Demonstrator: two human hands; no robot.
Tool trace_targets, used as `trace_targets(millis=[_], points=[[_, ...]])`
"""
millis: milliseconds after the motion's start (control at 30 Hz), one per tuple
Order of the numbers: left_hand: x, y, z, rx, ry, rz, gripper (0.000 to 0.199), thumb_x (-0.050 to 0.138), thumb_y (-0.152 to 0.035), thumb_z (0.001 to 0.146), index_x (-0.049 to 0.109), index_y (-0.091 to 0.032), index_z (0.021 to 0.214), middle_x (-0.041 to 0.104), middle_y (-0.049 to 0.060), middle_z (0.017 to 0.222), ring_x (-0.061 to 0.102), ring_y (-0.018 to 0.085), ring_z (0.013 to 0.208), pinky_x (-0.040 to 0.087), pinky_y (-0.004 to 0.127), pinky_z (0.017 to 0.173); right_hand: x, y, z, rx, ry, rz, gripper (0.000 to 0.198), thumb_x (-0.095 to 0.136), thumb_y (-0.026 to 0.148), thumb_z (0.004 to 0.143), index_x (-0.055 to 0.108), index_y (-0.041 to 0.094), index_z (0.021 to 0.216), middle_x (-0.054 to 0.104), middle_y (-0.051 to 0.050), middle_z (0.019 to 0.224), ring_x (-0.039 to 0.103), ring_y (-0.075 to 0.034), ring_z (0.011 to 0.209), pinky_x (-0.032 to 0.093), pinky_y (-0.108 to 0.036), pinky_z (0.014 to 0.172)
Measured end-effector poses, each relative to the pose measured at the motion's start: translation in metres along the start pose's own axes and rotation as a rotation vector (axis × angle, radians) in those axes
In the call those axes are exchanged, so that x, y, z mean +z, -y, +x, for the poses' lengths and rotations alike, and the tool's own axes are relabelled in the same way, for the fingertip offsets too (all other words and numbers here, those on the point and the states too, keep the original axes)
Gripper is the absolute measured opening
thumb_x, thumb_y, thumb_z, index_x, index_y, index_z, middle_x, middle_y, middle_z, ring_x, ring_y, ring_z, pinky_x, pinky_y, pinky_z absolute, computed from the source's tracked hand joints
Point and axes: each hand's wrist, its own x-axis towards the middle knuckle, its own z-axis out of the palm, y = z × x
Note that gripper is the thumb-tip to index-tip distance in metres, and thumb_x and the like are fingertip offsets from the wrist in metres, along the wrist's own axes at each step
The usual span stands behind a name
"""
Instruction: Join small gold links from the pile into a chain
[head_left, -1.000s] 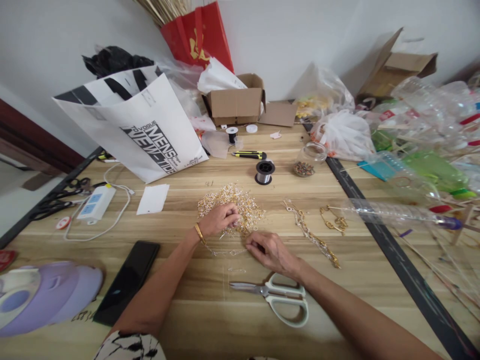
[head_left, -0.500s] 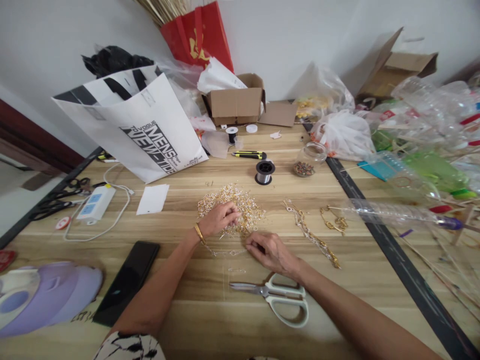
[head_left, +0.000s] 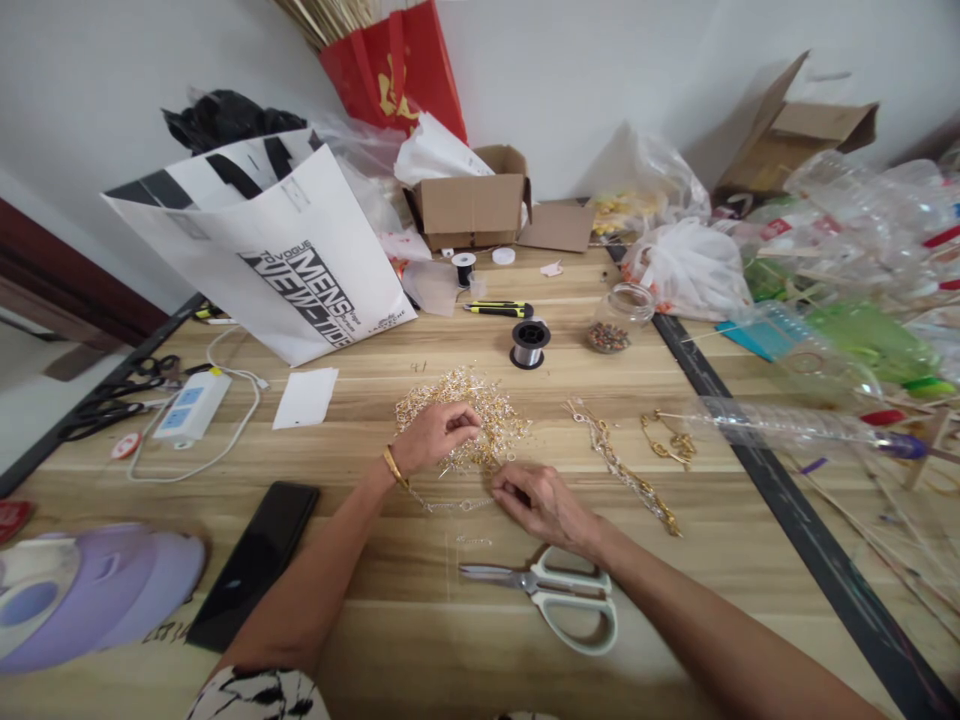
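Note:
My left hand (head_left: 437, 433) is over a heap of small gold and silver beads (head_left: 499, 425), its fingers curled in a pinch; whatever lies between the fingertips is too small to make out. My right hand (head_left: 546, 505) rests on the table just right of the heap, fingers pressed together on the end of a thin silver chain (head_left: 450, 506). That chain runs left across the wood towards my left wrist, where a gold bracelet sits. A short chain piece (head_left: 474, 540) lies nearer me. White-handled scissors (head_left: 574, 605) lie below my right hand, blades pointing left.
To the right lie beaded strands (head_left: 619, 465) and a gold chain (head_left: 671, 440). Behind the heap stand a wire spool (head_left: 529, 345), a yellow cutter (head_left: 499, 309) and a glass jar (head_left: 621, 320). A black phone (head_left: 255, 565) lies beside my left forearm.
My left hand has shifted very slightly over the bead heap. My right hand stays in place on the chain, and everything else lies as before.

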Motion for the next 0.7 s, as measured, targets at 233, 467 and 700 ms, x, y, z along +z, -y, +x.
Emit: trace_targets(millis=[233,467,700], points=[[-0.003,-0.002,0.0,0.011,0.076,-0.182,0.01,0.06,-0.015,0.073,0.06,-0.012,0.082,0.067,0.006,0.081,0.062,0.012,0.073,0.051,0.026,0.072,0.0,-0.001,0.001,0.032,-0.001,0.038,0.011,0.046,0.019,0.087,0.055,0.017,0.082,0.051,0.002,0.06,0.044,-0.01,0.052,0.033,-0.02,0.052],[0.0,-0.025,-0.003,0.052,0.128,-0.046,0.009,0.057,-0.012,0.074,0.063,-0.013,0.082,0.067,0.005,0.081,0.061,0.012,0.074,0.05,0.025,0.073,-0.003,0.0,0.002,0.055,-0.014,0.069,0.008,0.047,0.017,0.085,0.055,0.016,0.082,0.05,0.003,0.059,0.044,-0.009,0.052,0.033,-0.019,0.053],[0.001,-0.03,-0.009,0.104,0.153,0.245,0.019,0.052,-0.005,0.074,0.062,-0.015,0.087,0.063,0.002,0.077,0.057,0.012,0.071,0.046,0.025,0.07,-0.003,0.0,0.002,0.041,-0.038,0.042,0.009,0.048,0.017,0.086,0.057,0.016,0.082,0.052,0.002,0.061,0.045,-0.009,0.053,0.034,-0.019,0.054]])
